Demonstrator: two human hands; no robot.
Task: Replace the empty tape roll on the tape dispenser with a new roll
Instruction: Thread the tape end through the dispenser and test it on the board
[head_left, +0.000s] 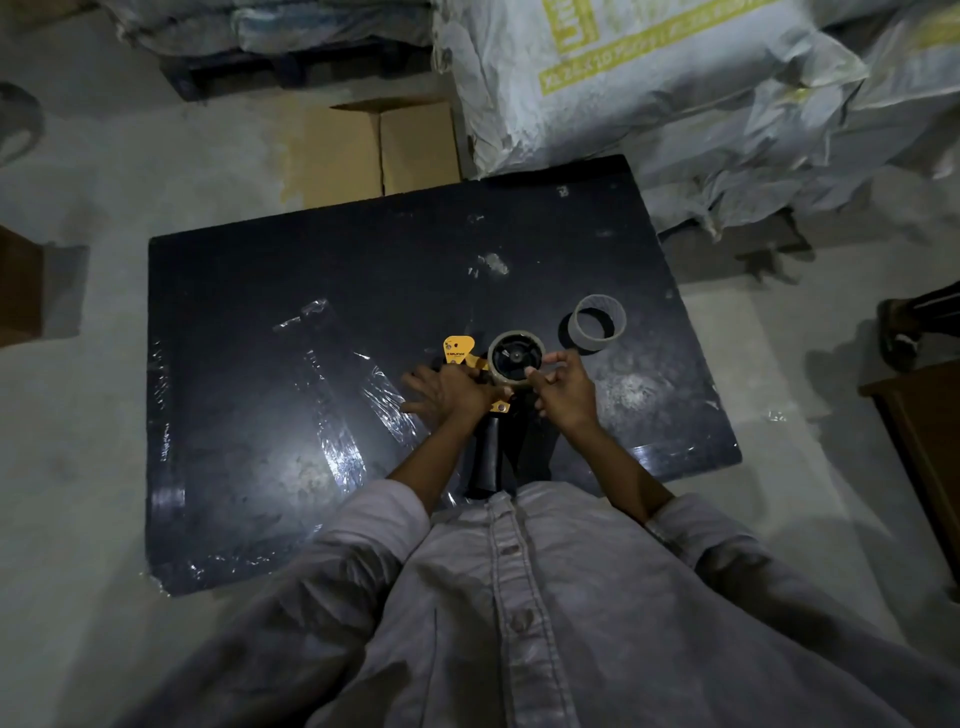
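A yellow tape dispenser (459, 352) with a black handle lies on the dark table (249, 322), handle pointing toward me. A tape roll (516, 356) sits on its black hub. My left hand (447, 392) presses down on the dispenser's yellow frame beside the roll. My right hand (561, 387) pinches at the near right rim of the roll, fingers closed on it. An empty grey cardboard core (597, 325) stands on its own on the table, just to the right and behind the roll.
Strips of clear tape (337, 410) stick to the table's left half. A cardboard box (382, 148) and large white sacks (675, 88) lie behind the table. A wooden piece of furniture (919, 447) stands at the right.
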